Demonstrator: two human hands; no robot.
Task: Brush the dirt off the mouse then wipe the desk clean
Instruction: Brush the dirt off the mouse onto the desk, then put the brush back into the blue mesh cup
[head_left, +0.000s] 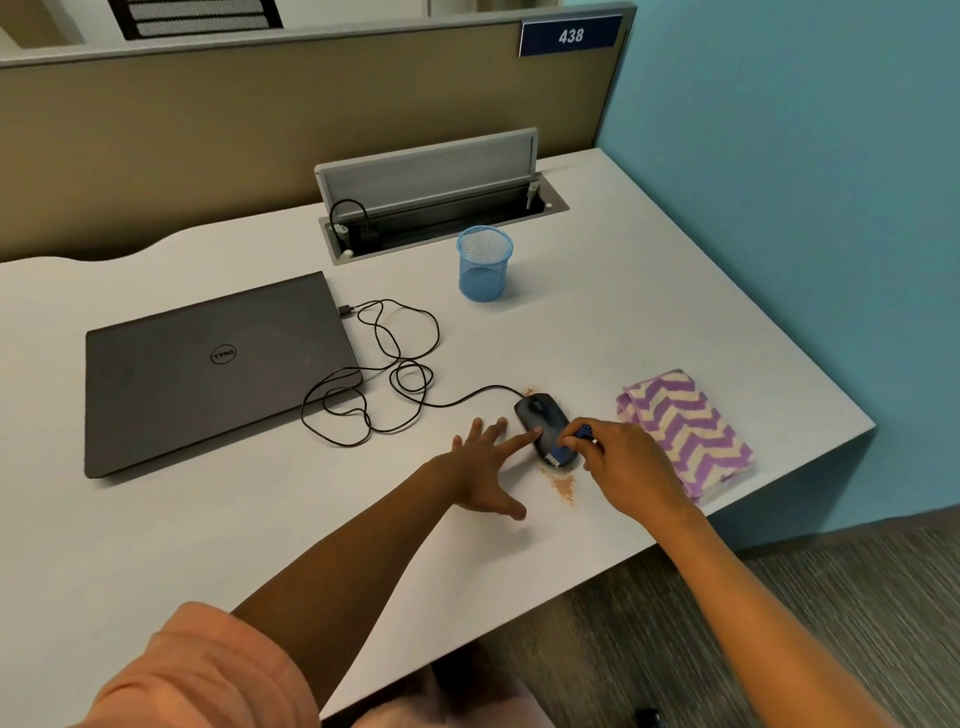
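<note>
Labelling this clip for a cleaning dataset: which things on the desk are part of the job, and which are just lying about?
Part of the job:
mouse
blue brush in the right hand
left hand steadying the mouse
brown dirt
striped cloth
desk

Lying about:
closed laptop
blue mesh cup
open cable box

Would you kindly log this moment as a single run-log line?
step: brushing mouse | right hand: holds brush | left hand: steadies mouse | dirt: on desk | cloth: unused
</note>
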